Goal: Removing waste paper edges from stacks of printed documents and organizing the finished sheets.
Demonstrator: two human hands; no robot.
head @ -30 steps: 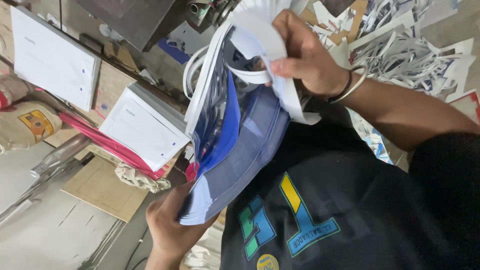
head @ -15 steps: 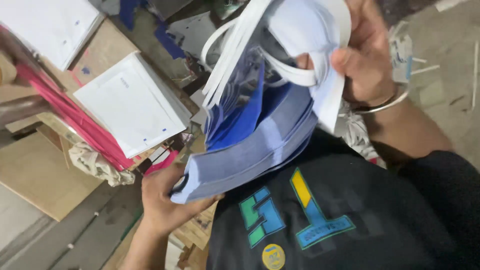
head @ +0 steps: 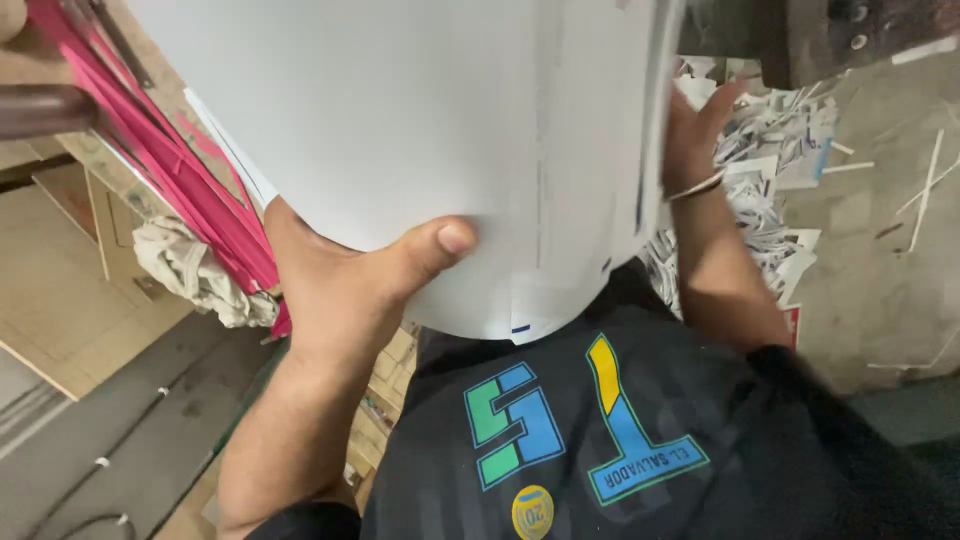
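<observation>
Left hand (head: 340, 290) thumb clamps white sheet stack (head: 420, 120) lower edge | right hand (head: 695, 130) grips its right edge | pink strips (head: 170, 150) left | paper scraps (head: 780, 150) right

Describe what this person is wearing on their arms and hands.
Both forearms are bare and neither hand is gloved. The right hand has a thin light-coloured bangle at the wrist. The left hand wears nothing visible. Dark short sleeves of a dark shirt end near the elbows.
</observation>
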